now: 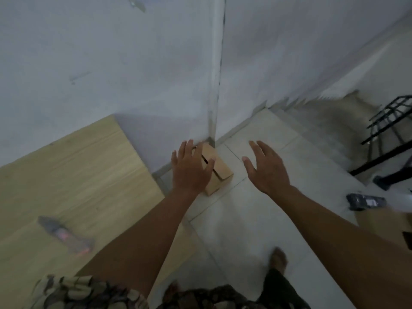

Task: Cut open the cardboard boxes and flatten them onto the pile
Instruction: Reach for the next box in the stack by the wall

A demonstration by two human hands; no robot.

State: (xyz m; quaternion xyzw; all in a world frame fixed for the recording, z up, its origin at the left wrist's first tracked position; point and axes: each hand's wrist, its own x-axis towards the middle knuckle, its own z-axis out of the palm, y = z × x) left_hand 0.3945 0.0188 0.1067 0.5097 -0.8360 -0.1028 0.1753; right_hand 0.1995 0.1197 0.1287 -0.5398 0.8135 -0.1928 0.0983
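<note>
Both hands out, fingers spread, gripping nothing. Left hand (191, 169) overlaps the cardboard box (219, 169) in view; contact can't be judged. Right hand (266, 169) is at 3 o'clock of the box, apart from it. Box sits on the tiled floor (245, 230) in the wall corner, top flaps closed with 1 dark seam. Wooden tabletop (73, 175) at 9 o'clock carries a blurred tool (64, 234) (possibly a cutter). Black rack (392, 134) at 3 o'clock.

A box (219, 169) sits on the floor (256, 219) in the far corner; a table (66, 175) stands left, a rack (392, 134) right.
</note>
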